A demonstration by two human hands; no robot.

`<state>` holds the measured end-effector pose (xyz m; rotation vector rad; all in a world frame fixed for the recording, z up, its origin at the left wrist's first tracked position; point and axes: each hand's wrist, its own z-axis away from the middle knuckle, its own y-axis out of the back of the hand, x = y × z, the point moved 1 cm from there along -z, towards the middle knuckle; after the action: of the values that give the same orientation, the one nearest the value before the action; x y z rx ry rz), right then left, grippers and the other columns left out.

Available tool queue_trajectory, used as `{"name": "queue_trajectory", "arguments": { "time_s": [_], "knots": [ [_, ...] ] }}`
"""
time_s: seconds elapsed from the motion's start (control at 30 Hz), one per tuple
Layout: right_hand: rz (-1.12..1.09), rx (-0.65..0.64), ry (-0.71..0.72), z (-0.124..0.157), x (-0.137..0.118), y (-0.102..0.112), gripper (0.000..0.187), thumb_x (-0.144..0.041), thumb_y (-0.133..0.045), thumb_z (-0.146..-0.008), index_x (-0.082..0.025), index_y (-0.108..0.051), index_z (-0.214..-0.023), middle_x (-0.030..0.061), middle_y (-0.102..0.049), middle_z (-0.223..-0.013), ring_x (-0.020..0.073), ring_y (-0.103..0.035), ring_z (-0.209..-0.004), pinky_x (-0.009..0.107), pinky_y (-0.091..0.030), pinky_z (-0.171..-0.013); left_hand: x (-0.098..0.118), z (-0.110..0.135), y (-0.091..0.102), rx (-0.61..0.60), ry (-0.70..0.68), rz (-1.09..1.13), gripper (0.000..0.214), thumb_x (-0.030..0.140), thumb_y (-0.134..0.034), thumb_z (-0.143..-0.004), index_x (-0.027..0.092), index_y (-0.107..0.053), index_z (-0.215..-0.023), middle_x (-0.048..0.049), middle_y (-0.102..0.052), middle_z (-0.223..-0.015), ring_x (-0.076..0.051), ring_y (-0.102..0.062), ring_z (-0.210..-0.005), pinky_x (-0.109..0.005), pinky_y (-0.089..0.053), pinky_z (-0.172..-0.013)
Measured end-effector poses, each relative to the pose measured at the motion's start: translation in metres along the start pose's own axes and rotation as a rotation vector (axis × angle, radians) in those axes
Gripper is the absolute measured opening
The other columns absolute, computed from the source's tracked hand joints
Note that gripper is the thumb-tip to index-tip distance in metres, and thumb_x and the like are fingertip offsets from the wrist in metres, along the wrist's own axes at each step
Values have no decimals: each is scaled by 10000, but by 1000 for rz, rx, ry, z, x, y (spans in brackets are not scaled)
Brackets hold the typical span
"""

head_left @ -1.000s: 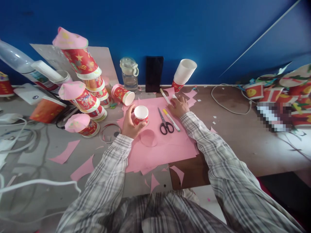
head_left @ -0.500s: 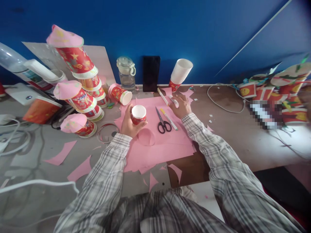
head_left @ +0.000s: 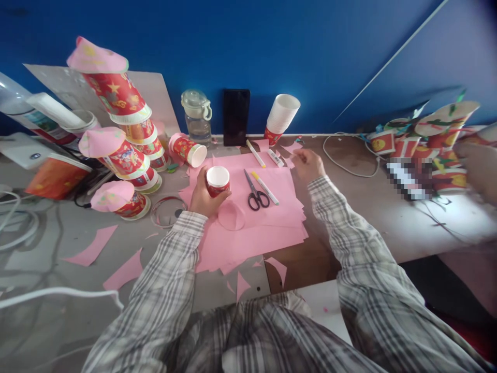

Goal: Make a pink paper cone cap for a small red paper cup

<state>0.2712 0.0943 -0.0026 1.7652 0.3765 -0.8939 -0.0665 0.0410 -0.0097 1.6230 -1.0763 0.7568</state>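
Note:
My left hand point(head_left: 207, 196) is wrapped round a red paper cup point(head_left: 218, 181) with a white inside, held upright over the left of the pink paper sheets point(head_left: 248, 238). At the right of these sheets is my right hand point(head_left: 309, 165), its fingers bunched together beside small pink scraps point(head_left: 292, 147). Whatever sits in those fingertips is hidden. Between the hands lie black scissors point(head_left: 257, 198), a yellow-capped marker point(head_left: 265, 187), a second marker point(head_left: 256, 154) and a white tube point(head_left: 276, 158). A pink paper cone point(head_left: 232, 215) rests just below the held cup.
Stacked red cups with pink paper tops point(head_left: 116, 96) stand at left, near a cup lying on its side point(head_left: 188, 150). Along the wall are a water bottle point(head_left: 196, 116), a black phone point(head_left: 236, 117) and nested cups point(head_left: 282, 116). Another person's blurred hand point(head_left: 479, 160) is by cup models point(head_left: 413, 147).
My right hand has left the white tube, which now lies on the paper, and moved to the right. My left hand still holds the cup. Another person's hand has appeared at far right.

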Motion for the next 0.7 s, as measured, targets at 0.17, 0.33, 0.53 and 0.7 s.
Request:
{"name": "queue_trajectory", "arguments": {
  "time_s": [0.17,0.33,0.53,0.7],
  "knots": [
    [-82,53,-60,-11,13,33,122,-186,-693,-1000,-255,-787,-969,17,-796,-853,187,-752,-787,398,-659,-924,2,0,-2,21,46,-44,863,297,-734,-537,160,-284,-1260,-143,-468,-1229,-276,-468,-1118,-456,-384,-952],
    [3,-140,68,0,-2,13,138,-223,-702,-1011,-236,-838,-1028,77,-898,-976,223,-803,-867,433,-701,-965,6,-1,5,139,-25,-36,794,330,-714,-578,142,-315,-1239,-127,-504,-1163,-246,-493,-1072,-429,-384,-950],
    [161,-430,313,1,-57,-38,239,-296,-795,-1061,-185,-905,-1242,103,-951,-1213,243,-836,-1108,391,-660,-1096,1,-3,21,393,-77,-38,725,407,-707,-587,122,-386,-1171,-120,-503,-1106,-246,-490,-1055,-443,-353,-972],
    [355,-594,412,-7,-103,-71,293,-281,-738,-1124,-173,-888,-1351,94,-947,-1326,226,-826,-1157,324,-619,-1057,5,2,14,313,-97,-21,739,476,-700,-564,153,-401,-1158,-115,-509,-1106,-258,-496,-1056,-448,-371,-959]
  ]
}}
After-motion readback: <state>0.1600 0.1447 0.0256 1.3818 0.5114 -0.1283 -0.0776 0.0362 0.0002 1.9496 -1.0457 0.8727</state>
